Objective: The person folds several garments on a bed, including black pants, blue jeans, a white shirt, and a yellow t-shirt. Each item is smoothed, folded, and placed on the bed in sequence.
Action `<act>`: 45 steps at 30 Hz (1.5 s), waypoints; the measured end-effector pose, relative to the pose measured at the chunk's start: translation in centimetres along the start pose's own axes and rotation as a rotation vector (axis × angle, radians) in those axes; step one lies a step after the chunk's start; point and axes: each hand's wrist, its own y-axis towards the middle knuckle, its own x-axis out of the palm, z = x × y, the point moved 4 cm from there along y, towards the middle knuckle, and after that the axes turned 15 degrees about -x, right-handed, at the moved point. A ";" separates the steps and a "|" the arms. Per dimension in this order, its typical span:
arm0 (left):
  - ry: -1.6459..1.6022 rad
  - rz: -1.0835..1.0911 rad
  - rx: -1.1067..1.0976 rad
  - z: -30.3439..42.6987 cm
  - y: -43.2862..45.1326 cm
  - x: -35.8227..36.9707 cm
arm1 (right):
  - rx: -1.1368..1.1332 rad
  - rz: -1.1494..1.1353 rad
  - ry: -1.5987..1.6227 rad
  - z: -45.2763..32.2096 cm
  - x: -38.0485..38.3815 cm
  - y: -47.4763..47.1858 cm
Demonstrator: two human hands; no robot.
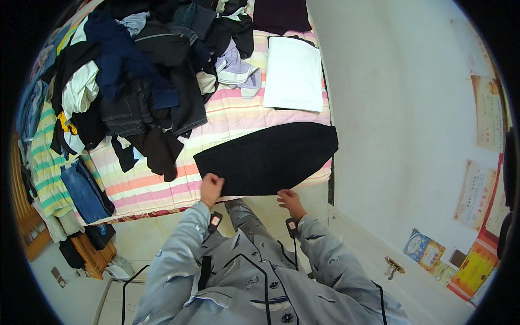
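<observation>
A black garment (266, 158), folded lengthwise, lies on the striped bedspread (154, 191) with its near side at the bed's edge. My left hand (212, 189) pinches its near left corner. With thumb and fingertips, my right hand (289, 200) grips the near edge further right. Beyond it, a folded white garment (293, 75) lies flat over something dark, and a dark purple garment (281, 15) is at the top. A heap of mixed clothes (134, 77) covers the bed's far left, with a lavender and white garment (239, 71) at its right side.
Folded blue jeans (84, 191) rest at the bed's left near corner. A pale wall (373, 101) runs along the right side, with a door handle (394, 267) nearer to me. At the lower left stands a wooden piece of furniture (95, 254) holding dark items.
</observation>
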 end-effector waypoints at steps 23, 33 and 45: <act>-0.402 0.057 0.002 3.8 -3.2 -15.4 | -0.502 -0.370 -0.101 -10.2 18.7 0.5; -0.271 0.029 0.201 11.4 -6.4 -14.0 | -0.361 -0.473 0.055 -12.2 16.8 -2.8; -0.114 -0.555 0.009 14.8 -5.2 11.2 | -0.423 0.082 -0.510 -14.8 -1.8 6.4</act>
